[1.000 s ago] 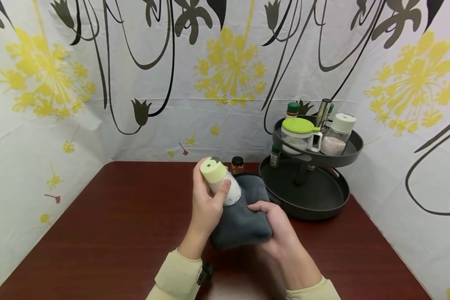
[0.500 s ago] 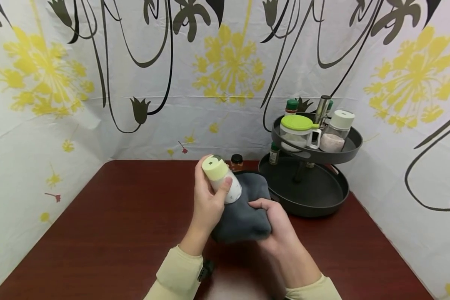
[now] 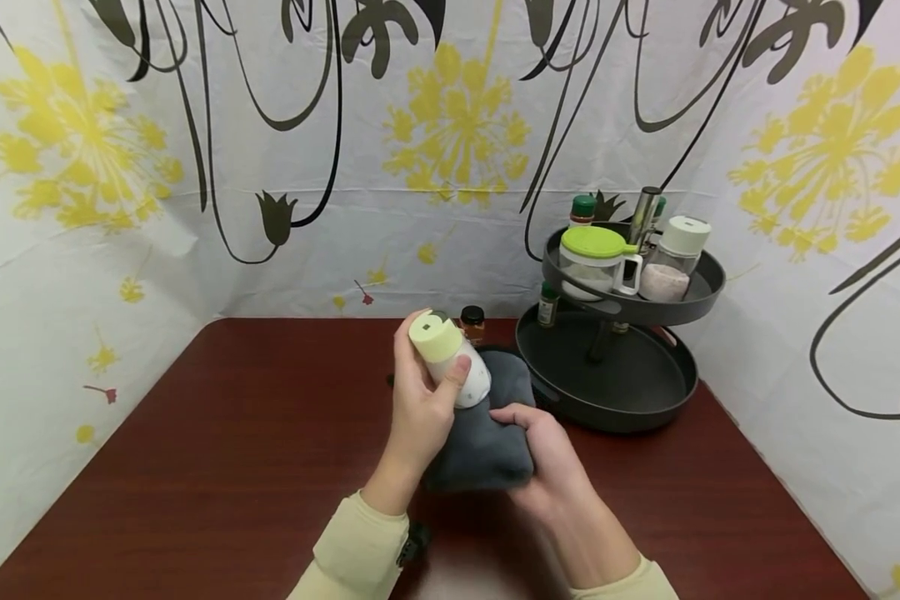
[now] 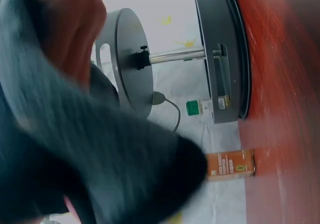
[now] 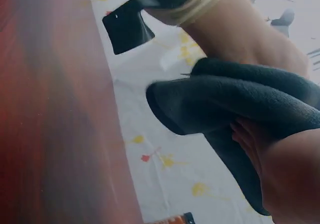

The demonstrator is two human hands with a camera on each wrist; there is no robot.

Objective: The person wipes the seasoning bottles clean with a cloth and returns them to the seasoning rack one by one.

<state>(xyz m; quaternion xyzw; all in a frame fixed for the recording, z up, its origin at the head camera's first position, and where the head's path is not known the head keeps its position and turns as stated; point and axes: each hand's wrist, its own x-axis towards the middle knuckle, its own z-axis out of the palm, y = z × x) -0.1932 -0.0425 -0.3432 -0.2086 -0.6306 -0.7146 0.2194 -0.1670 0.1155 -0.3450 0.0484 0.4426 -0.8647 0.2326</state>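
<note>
In the head view my left hand (image 3: 418,408) grips a tilted shaker jar (image 3: 461,373) with a pale yellow lid and whitish contents, thumb across its side. My right hand (image 3: 551,458) holds a dark grey cloth (image 3: 483,450), its thumb on top and the other fingers hidden beneath. The cloth lies against the lower end of the jar. In the left wrist view the grey cloth (image 4: 115,144) fills much of the picture and hides the jar. Folds of the cloth (image 5: 230,94) hang around the fingers in the right wrist view.
A two-tier black turntable rack (image 3: 622,417) stands at the back right. Its upper tier bears a green-lidded jar (image 3: 592,258), a white-lidded jar (image 3: 671,267) and other bottles. A black-capped spice bottle (image 3: 472,323) stands behind the hands, near the table's (image 3: 217,433) back edge.
Both hands stay on the jar and the cloth. The jar has moved slightly to the right, while the right hand and the cloth have shifted a little left. The head view has tilted slightly.
</note>
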